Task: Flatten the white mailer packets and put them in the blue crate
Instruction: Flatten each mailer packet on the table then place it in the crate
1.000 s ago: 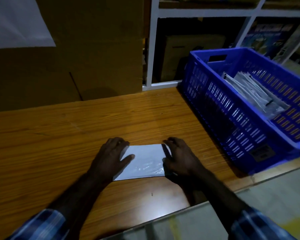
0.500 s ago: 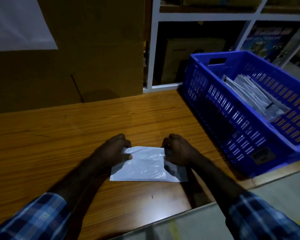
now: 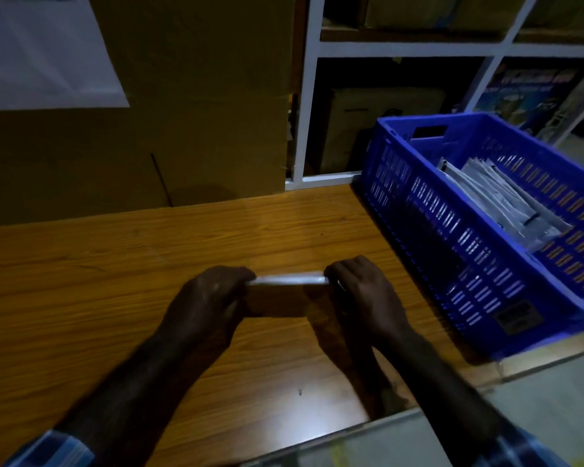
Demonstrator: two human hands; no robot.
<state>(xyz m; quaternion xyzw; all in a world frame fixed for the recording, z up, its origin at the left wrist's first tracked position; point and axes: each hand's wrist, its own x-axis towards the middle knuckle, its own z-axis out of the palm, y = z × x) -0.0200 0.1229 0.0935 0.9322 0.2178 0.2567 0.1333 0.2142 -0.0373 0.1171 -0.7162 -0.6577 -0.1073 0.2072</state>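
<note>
A white mailer packet [image 3: 289, 280] is lifted off the wooden table [image 3: 115, 281] and seen almost edge-on, as a thin pale strip between my hands. My left hand [image 3: 213, 298] grips its left end and my right hand [image 3: 364, 291] grips its right end, fingers curled round it. The blue crate [image 3: 459, 251] stands on the table to the right, about a hand's width from my right hand. Several flattened white packets [image 3: 499, 200] lie stacked inside it.
A large cardboard box [image 3: 149, 112] with a white sheet [image 3: 44, 52] stuck on it stands along the back of the table. White shelving [image 3: 304, 112] with boxes is behind the crate. The table's front edge runs just below my forearms.
Both hands pressed the packet flat on the table, then gripped its ends. Now they have lifted it off the table and tipped it on edge.
</note>
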